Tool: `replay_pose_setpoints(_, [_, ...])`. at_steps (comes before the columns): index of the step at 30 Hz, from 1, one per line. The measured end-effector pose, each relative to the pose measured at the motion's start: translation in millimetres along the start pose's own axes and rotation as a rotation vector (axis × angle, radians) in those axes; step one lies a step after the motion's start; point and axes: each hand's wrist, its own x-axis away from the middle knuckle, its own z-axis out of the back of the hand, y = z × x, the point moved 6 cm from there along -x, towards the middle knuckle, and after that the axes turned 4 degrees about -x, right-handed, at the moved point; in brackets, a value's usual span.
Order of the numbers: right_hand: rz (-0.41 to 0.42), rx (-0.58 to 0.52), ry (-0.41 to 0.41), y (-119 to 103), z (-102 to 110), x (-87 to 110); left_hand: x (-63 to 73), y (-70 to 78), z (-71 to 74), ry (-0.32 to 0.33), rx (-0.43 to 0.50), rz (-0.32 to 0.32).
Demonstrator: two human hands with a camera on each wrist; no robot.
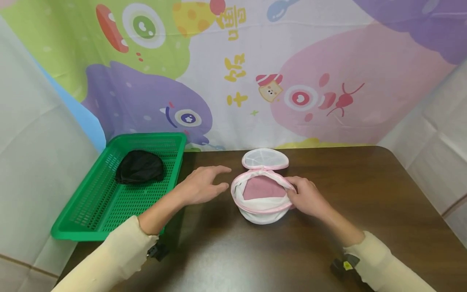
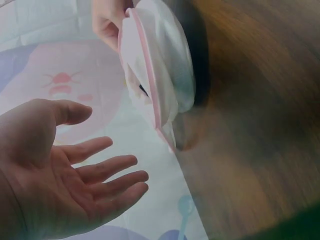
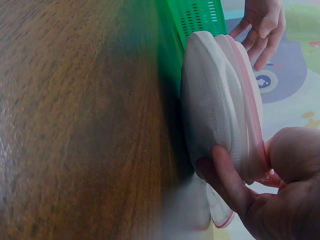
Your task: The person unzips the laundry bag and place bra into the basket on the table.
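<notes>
On the table stands a white mesh laundry bag [image 1: 263,218] with a pink zipper rim; its lid [image 1: 265,158] is flipped back toward the wall. A folded pink cloth [image 1: 263,187] shows inside the bag. My right hand [image 1: 308,196] grips the bag's right rim, thumb inside and fingers along the outer wall in the head view. In the right wrist view, its fingers [image 3: 227,172] press on the mesh side. My left hand [image 1: 200,184] hovers left of the bag, apart from it, palm facing it with fingers spread and nothing held, as the left wrist view also shows.
A green plastic basket [image 1: 178,168] sits at the table's left side, with a black fabric item [image 1: 140,167] in it. Behind the brown table [image 1: 346,174] hangs a cartoon-printed curtain [image 1: 237,121]. Dark wrist-worn devices are at both sleeves.
</notes>
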Motion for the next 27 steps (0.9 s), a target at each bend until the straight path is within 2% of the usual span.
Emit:
replay_pose_setpoints(2, [-0.031,0.014,-0.01,-2,0,0.2,-2.2,2.5,-1.7,0.007,0.013,-0.006])
replay_pose_setpoints(4, [-0.059,0.007,-0.026,-15,2,3.4,-4.1,5.4,-3.9,0.01,0.027,-0.013])
replay_pose_setpoints(7, [-0.029,-0.004,-0.028,-33,6,8.3,-6.2,10.3,-7.9,0.011,0.05,-0.013])
replay_pose_setpoints(9, [-0.027,-0.017,-0.024,-35,7,9.8,-7.1,13.6,-10.1,0.016,0.066,-0.013])
replay_pose_setpoints(11, [-0.014,-0.01,-0.017,-18,3,5.3,-8.3,16.5,-12.6,0.024,0.086,-0.009])
replay_pose_setpoints(13, [-0.038,0.005,-0.014,1,-1,0.1,-9.8,18.8,-15.0,0.033,0.107,-0.003])
replay_pose_setpoints(16, [-0.055,0.012,-0.036,10,-5,-2.8,-12.0,21.2,-18.9,0.048,0.132,0.013])
replay_pose_setpoints(24, [-0.02,-0.019,-0.026,-17,1,3.8,-14.6,27.4,-28.4,0.072,0.149,0.031])
replay_pose_setpoints(27, [-0.071,-0.013,-0.033,-6,-2,0.3,-14.9,28.5,-32.1,0.075,0.161,0.04])
